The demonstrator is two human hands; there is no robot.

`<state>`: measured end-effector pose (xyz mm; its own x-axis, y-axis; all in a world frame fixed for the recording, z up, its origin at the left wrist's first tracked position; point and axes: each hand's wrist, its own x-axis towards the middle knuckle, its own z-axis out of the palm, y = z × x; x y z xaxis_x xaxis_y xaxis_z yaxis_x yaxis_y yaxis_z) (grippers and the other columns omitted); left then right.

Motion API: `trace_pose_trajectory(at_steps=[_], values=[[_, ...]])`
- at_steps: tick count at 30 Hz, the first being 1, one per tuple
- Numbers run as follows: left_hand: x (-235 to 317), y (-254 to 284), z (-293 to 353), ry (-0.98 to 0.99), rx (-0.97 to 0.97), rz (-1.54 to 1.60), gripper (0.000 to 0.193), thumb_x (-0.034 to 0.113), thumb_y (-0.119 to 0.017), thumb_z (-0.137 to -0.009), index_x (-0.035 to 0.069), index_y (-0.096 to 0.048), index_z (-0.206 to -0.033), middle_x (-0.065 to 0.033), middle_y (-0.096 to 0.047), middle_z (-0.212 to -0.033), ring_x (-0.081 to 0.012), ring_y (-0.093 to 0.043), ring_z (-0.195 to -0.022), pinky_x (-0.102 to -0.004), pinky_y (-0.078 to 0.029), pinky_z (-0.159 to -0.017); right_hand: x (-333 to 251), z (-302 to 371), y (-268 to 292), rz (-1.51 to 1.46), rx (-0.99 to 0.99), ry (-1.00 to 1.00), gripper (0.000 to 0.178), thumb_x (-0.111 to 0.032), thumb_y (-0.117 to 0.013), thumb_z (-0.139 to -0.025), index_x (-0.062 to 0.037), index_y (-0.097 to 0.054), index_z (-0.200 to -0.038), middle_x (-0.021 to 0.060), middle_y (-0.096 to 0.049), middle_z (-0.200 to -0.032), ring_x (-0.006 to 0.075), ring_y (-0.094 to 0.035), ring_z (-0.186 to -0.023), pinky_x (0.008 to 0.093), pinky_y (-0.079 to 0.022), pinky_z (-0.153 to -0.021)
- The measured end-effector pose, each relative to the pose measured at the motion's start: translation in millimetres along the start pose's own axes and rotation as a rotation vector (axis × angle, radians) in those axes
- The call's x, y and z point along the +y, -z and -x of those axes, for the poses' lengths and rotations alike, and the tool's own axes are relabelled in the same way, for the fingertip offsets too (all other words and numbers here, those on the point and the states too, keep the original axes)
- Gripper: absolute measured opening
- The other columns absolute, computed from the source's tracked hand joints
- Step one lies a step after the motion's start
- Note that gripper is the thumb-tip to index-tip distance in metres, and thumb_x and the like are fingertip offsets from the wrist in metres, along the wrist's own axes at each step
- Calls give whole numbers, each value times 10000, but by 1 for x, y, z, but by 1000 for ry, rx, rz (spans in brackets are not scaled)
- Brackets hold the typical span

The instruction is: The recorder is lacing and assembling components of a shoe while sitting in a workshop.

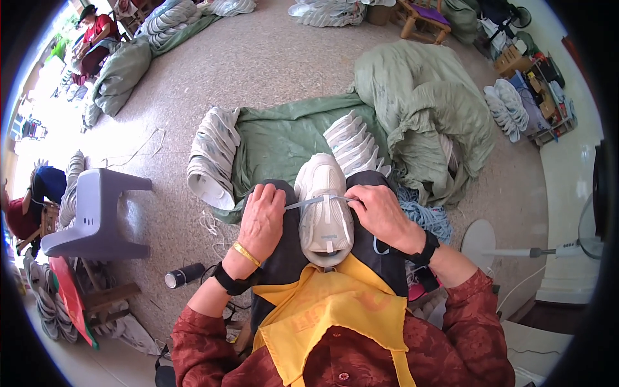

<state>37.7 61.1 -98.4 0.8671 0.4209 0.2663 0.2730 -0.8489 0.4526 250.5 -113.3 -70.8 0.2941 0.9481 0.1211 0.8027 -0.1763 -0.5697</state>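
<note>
A white shoe upper [322, 229] rests between my knees on my lap, over the yellow apron [329, 303]. Across it runs a pale grey-blue shoelace [308, 202], stretched sideways through the lacing area. My left hand [263, 216] pinches the lace on the left of the shoe. On the right, my right hand [383, 213] grips the lace's other side between thumb and fingers. Beyond my knees, a stack of nested white shoe uppers [214, 155] stands to the left, and another stack [354, 143] lies just behind the shoe.
A green cloth [284, 132] is spread on the floor ahead, joined by a large green sack [425, 103]. Blue-grey laces [425, 216] lie bundled at my right. A grey plastic chair [97, 213], a black bottle [184, 275] and a fan [516, 251] stand around me. Another person [97, 35] sits far left.
</note>
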Motion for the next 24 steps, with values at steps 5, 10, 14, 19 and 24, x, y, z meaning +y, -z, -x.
trace_pose_trajectory(at_steps=[5,10,14,19,24], values=[[8,9,2,102,-136,23,121,15,-591,-897,11,-522,-996,-181,-554,-898,-414,-607,-830,-497,-495,-697,2,4,13,-119,-6,-70,116,-29,-684,-870,13,-729,-969,208,-711,-811,387,-698,-725,416,-556,-679],[5,19,4,61,-61,131,166,22,-607,-919,18,-511,-1054,-187,-557,-880,-433,-614,-793,-508,-497,-661,9,17,41,41,34,-90,113,-14,-684,-849,7,-744,-942,193,-716,-790,379,-700,-701,423,-556,-674],[13,25,-1,4,-68,174,163,19,-636,-909,32,-536,-1036,-178,-549,-862,-424,-610,-807,-498,-497,-669,27,33,57,156,149,-82,125,-8,-674,-867,-7,-750,-966,188,-726,-852,386,-702,-788,441,-549,-721],[9,24,2,67,53,199,89,1,-632,-906,19,-551,-939,-189,-549,-834,-448,-588,-781,-483,-474,-659,42,49,75,172,185,-160,123,-17,-669,-885,17,-733,-985,201,-714,-910,402,-686,-851,463,-535,-760],[-17,44,13,118,91,130,74,-29,-613,-902,-7,-543,-894,-199,-555,-815,-439,-586,-750,-473,-468,-650,67,67,73,182,253,-195,122,3,-660,-889,20,-730,-988,198,-711,-897,401,-687,-844,456,-533,-752]])
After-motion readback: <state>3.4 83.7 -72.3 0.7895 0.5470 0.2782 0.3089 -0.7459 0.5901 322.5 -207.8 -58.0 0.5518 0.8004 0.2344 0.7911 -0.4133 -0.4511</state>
